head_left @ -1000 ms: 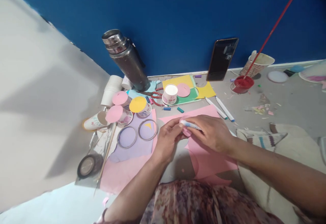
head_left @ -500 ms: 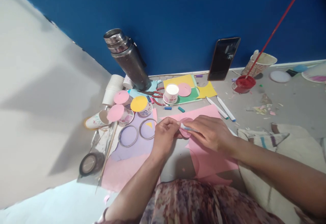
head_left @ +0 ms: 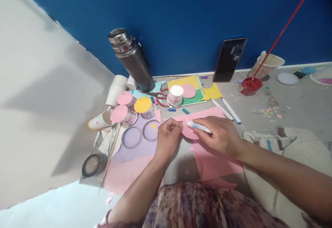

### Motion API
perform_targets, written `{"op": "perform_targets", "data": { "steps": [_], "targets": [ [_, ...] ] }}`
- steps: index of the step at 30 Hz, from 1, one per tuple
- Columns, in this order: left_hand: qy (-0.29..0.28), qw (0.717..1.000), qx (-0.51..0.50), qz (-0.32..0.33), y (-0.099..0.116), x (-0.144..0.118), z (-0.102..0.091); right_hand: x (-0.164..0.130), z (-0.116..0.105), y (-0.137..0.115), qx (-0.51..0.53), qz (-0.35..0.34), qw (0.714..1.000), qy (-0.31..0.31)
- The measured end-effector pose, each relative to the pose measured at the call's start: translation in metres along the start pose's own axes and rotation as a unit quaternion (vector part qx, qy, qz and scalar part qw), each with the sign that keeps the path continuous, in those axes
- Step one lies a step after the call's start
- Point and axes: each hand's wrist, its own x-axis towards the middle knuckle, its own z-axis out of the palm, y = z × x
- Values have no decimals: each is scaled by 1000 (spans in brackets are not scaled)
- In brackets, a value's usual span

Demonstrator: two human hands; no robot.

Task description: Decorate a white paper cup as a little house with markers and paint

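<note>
My left hand [head_left: 170, 133] pinches the left edge of a pink paper circle [head_left: 188, 132]. In my right hand [head_left: 220, 133] is a white glue stick [head_left: 199, 126] with blue print, its tip over the circle. Under my right hand lies a larger pink sheet [head_left: 215, 165] with curved cut-outs. Beyond my hands a small paper cup [head_left: 175, 95] stands upside down by another pink circle [head_left: 189, 91]. Left of it are several cups topped with paper circles, one of them a yellow circle [head_left: 142, 104].
A steel flask [head_left: 136, 64] and a phone [head_left: 230, 60] lean at the blue wall. Right of them stands a red paint jar [head_left: 249, 86] with a long brush. Two rings [head_left: 131, 137] lie on purple paper. Markers [head_left: 231, 111] and scissors [head_left: 155, 95] lie behind the pink sheet.
My right hand has shifted slightly right, and the glue stick now shows more fully. More of the pink circle is visible. My left hand keeps its pinch. The view has shifted slightly.
</note>
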Motion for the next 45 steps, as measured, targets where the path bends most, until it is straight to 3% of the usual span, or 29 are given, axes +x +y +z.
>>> {"op": "perform_targets", "data": {
  "steps": [8,17,30,36,38,41,45],
  "targets": [
    [-25,992,-100,-71,2,-1,3,-3,4,4,-45,-29,998,-23],
    [-1,999,-31,-36,1,-8,11,-2,0,-2,-104,-58,992,-29],
    [11,999,-22,-31,0,-9,11,1,1,-1,-120,30,992,-22],
    [6,997,-40,-69,3,-1,5,6,-3,4,41,191,980,-44],
    [6,996,-52,-74,3,1,5,7,-5,5,87,216,972,-40],
    [9,996,-55,-75,3,1,5,6,-5,4,69,196,977,-40],
    [3,997,-43,-67,3,-2,7,1,-2,2,-20,116,992,-52]
  ]
}}
